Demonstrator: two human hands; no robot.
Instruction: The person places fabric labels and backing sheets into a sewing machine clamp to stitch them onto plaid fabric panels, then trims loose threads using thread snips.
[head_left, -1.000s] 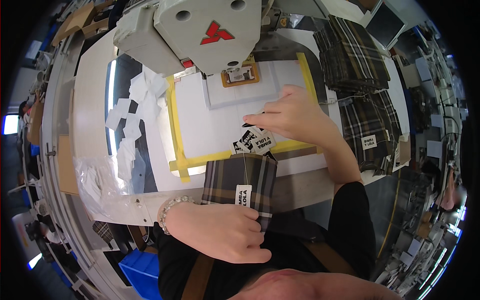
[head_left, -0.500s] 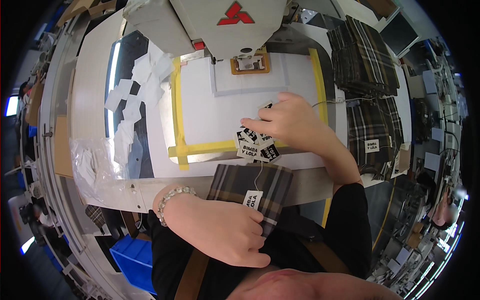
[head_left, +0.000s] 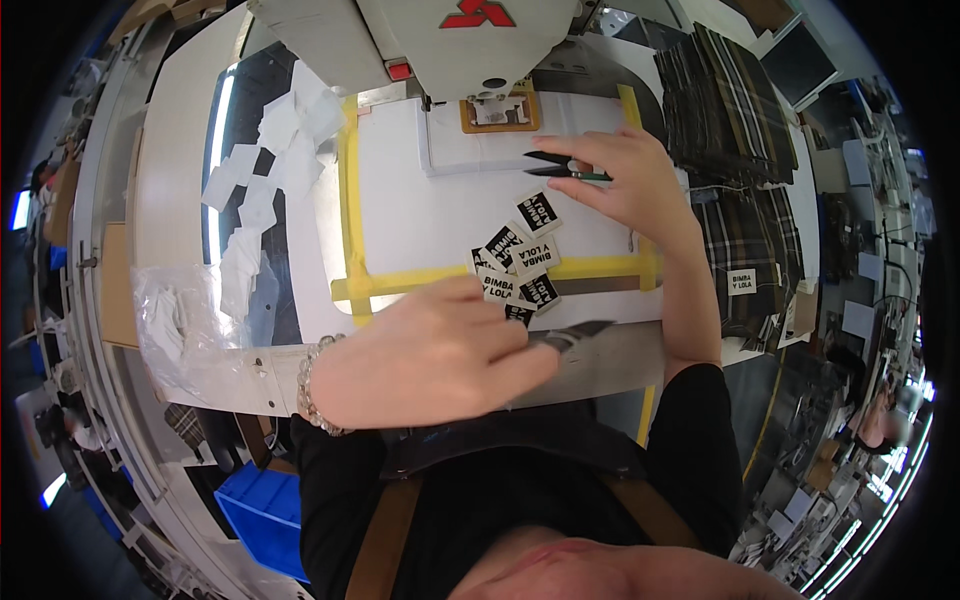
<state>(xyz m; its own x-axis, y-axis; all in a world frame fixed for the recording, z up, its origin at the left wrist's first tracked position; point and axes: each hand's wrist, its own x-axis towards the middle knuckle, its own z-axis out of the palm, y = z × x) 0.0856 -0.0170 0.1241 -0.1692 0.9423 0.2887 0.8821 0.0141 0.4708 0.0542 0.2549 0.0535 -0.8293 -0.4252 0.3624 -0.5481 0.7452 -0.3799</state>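
Observation:
My left hand (head_left: 430, 350), with a beaded bracelet at the wrist, is closed over the front edge of the work surface. A piece of dark plaid fabric (head_left: 572, 338) is in its grip; only a corner sticks out past the fingers, and the rest is hidden. Small dark-handled thread snips (head_left: 560, 172) are held in my right hand (head_left: 635, 180), blades parted and pointing left. Between the hands lies a loose pile of black and white square labels (head_left: 515, 255), close to the left fingers.
Beyond the hands stands a sewing machine (head_left: 480, 60) with a yellow-brown clamp frame (head_left: 500, 115). Folded plaid pieces (head_left: 730, 100) are stacked at right. White paper scraps (head_left: 255, 190) and a clear plastic bag (head_left: 180, 315) lie left. A blue crate (head_left: 262, 515) stands below.
My left hand has moved forward and up, turning the plaid piece so its label no longer shows. My right hand has left the label pile, moved away and right, and now holds the snips.

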